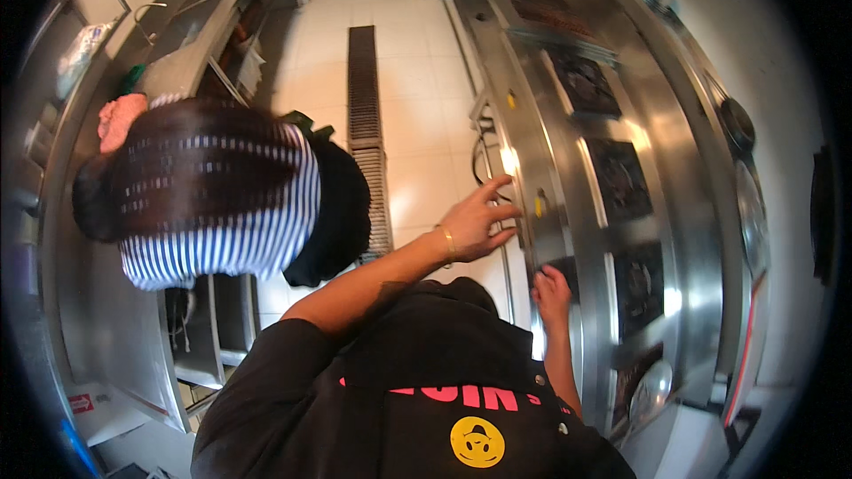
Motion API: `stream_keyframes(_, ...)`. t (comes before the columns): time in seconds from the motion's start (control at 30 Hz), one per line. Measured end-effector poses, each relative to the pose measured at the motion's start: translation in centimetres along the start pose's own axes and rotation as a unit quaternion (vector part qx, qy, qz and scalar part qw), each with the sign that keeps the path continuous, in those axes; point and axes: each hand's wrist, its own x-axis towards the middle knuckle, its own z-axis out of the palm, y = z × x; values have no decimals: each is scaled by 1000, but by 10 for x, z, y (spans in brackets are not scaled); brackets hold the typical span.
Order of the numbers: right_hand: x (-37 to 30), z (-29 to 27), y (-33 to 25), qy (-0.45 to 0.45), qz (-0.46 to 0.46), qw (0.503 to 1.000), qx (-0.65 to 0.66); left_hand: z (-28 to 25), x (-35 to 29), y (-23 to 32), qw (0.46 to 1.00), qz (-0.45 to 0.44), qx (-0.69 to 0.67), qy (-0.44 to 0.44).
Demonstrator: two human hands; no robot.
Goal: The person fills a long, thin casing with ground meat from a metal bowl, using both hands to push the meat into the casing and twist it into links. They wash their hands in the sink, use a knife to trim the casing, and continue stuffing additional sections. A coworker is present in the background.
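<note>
My left hand (479,223) reaches across to the front edge of a long stainless-steel stove (570,235). Its fingers are apart and nothing shows in them; the tips are at or just short of the front rail. Near them on the front panel sits a yellow-marked control knob (540,203), which neither hand visibly touches. Closer to my body, my right hand (554,294) is at the same steel front with its fingers curled in. Whatever those fingers may hold is hidden.
Several dark burners (620,179) line the stove top. A round metal lid or ladle (652,388) lies at its near end; a pan (737,123) hangs by the right wall. On my left, a person in a striped shirt (222,248) bends over a steel counter (115,328). A drain grate (362,80) runs along the floor.
</note>
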Motion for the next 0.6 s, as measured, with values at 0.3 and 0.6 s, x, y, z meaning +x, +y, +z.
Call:
stream_keyframes(0.3, 305, 107, -100, -74, 10, 997, -32, -87, 192, -212, 992, -97, 54, 58)
stream_keyframes(0.6, 628, 383, -406, -294, -228, 919, -134, -273, 212, -354, 893, -289, 153, 310)
